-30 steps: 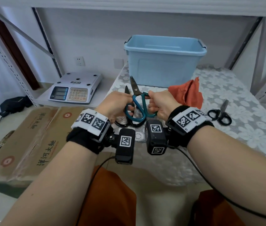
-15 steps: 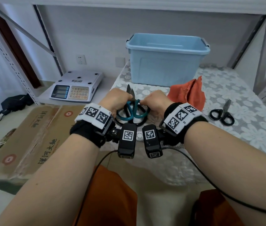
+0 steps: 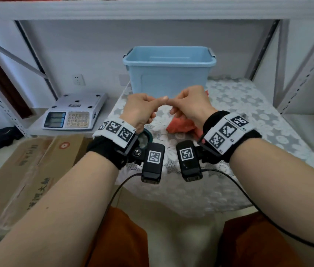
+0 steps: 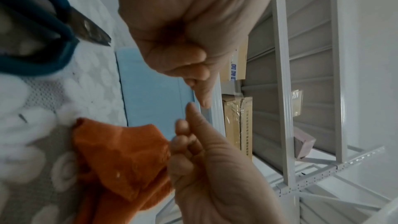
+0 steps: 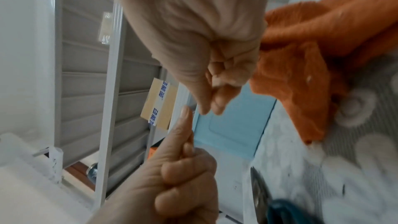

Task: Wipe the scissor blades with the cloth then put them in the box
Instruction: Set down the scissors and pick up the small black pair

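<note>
Sitting btwn raised hands (image 3: 163, 105) & box (image 3: 168, 74): cloth (image 3: 181, 125), w/ scale (image 3: 75, 112) left.

Soft, even daylight, faint shadows; wide-angle bending at the edges, and both wrist views blurred nearby.

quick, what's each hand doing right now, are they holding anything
Left hand: fingers curled, thumb stretched toward the other hand, holding nothing.
Right hand: fingers curled, thumb tip nearly meeting the left thumb, holding nothing.
</note>
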